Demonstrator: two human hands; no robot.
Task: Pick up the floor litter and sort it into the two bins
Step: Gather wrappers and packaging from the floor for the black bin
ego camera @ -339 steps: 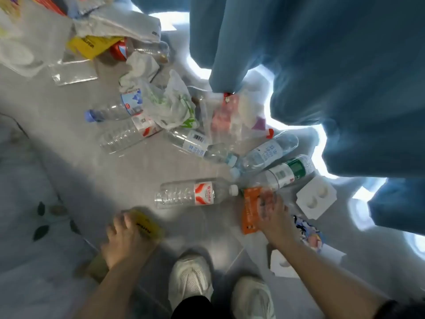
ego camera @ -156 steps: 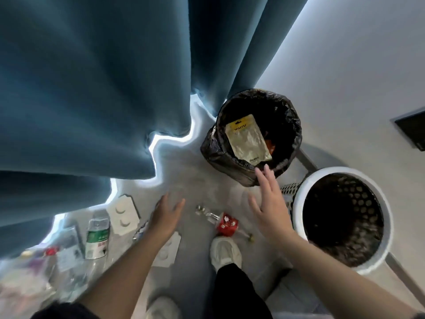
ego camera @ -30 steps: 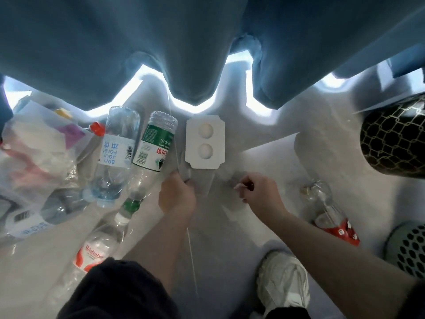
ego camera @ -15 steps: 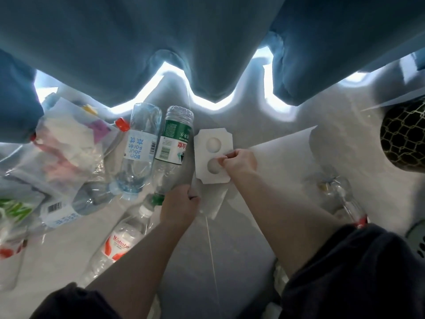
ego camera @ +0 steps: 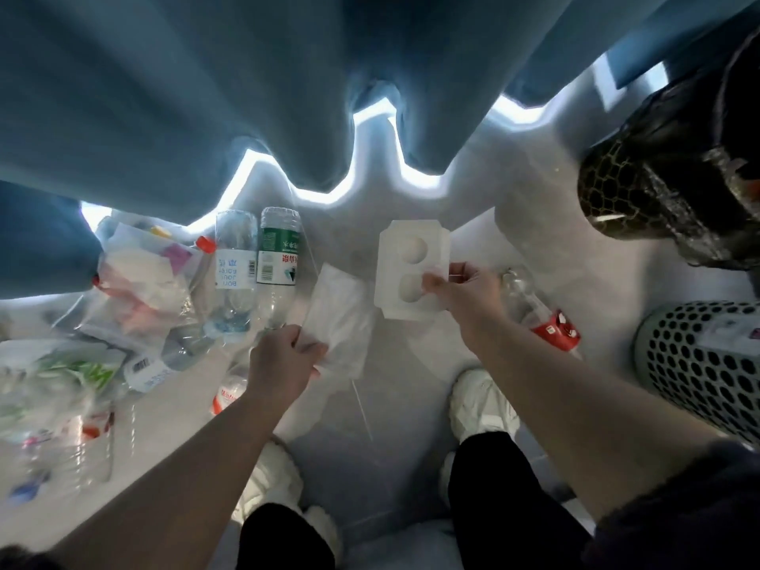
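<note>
White two-hole card (ego camera: 390,277) and, seemingly, clear wrapper (ego camera: 341,318), both pinched

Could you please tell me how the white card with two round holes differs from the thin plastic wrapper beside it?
The white card looks stiff, flat and opaque, with two round holes; the plastic wrapper is limp, creased and translucent. The right hand pinches the card's edge, while the left hand grips the wrapper's lower end. Both are pale, thin litter, each in one hand.

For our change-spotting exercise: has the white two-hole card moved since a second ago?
Yes. The white two-hole card, pinched by the right hand, has shifted right, away from the green-label bottle it lay beside.
</note>
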